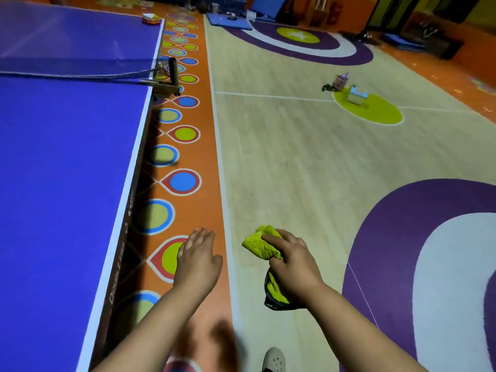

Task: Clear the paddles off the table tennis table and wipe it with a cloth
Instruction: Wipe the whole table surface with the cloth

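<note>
The blue table tennis table [59, 162] fills the left of the head view, its white edge running diagonally and its net [80, 68] across the far part. Small red and yellow things that may be paddles [152, 19] lie at the table's far right corner. My right hand [291, 260] grips a folded yellow cloth [261, 244] with a dark underside, held over the floor to the right of the table. My left hand [197, 257] hangs with straight fingers, holding nothing, above the orange floor strip beside the table's edge.
The net clamp post [171, 76] sticks out past the table's right side. An orange floor strip [188, 146] with coloured circles runs beside the table. A small box and bag [349, 88] sit on the court floor; blue mats [230, 21] lie at the back.
</note>
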Action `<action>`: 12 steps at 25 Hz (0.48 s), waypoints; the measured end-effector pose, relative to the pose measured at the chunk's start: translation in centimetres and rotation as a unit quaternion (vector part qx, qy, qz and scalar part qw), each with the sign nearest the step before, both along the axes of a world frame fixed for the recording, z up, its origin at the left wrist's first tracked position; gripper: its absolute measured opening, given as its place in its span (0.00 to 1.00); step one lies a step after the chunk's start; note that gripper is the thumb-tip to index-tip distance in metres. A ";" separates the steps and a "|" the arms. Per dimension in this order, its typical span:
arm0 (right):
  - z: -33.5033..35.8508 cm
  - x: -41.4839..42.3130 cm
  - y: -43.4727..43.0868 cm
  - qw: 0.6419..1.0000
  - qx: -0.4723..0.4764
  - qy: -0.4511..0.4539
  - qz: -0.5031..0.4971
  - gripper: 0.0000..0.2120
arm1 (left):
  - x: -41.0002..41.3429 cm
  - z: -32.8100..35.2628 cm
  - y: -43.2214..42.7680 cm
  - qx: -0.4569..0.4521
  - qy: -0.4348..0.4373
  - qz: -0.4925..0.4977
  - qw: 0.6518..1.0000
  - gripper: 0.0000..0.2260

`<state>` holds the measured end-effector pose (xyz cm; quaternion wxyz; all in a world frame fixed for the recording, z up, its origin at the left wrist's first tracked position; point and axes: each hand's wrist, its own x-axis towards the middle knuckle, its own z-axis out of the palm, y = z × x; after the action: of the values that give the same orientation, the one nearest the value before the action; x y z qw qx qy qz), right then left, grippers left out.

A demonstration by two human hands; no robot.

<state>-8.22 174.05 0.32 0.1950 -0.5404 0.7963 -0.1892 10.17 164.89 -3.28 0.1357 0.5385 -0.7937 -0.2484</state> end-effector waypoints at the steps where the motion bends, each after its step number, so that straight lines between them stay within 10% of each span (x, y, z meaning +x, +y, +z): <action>1: -0.2 -1.9 -1.0 1.000 -0.003 0.002 0.025 0.27 | -1.7 0.1 -0.3 0.003 -0.003 0.016 1.000 0.25; 12: 0.3 -18.4 -14.0 0.983 -0.031 -0.032 0.177 0.27 | -15.6 4.3 -7.0 0.021 0.065 0.200 0.977 0.22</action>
<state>-26.64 160.04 0.63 0.2334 -0.6722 0.6754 -0.1938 -5.46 157.91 1.01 0.2229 0.6715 -0.6543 -0.2672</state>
